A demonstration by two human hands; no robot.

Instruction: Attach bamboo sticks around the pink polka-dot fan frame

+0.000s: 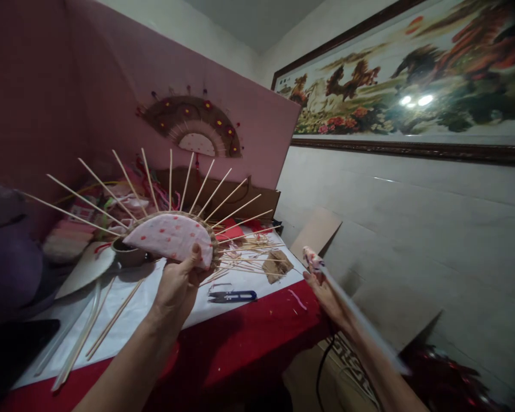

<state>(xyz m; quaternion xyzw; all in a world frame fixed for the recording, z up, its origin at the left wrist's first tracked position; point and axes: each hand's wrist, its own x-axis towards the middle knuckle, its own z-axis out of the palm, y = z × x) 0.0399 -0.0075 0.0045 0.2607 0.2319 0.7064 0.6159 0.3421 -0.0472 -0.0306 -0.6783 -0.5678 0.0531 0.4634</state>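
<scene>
My left hand grips a half-round fan base by its lower right corner, thumb on the front. Pale pink cloth with red spots covers this base, and thin wooden sticks radiate from its braided-looking rim. Off to the right, my right hand is closed around what looks like a glue gun with a patterned covering. A long whitish glue stick trails back from it over the forearm; the fingers partly hide its body. Between the hands, blue-handled thread snips lie on the white sheet.
A finished-looking fan hangs on the pink board behind. Loose sticks and a brown scrap lie at the right; clear glue sticks lie front left. A small bowl stands behind the fan base. A black cord hangs beside the table.
</scene>
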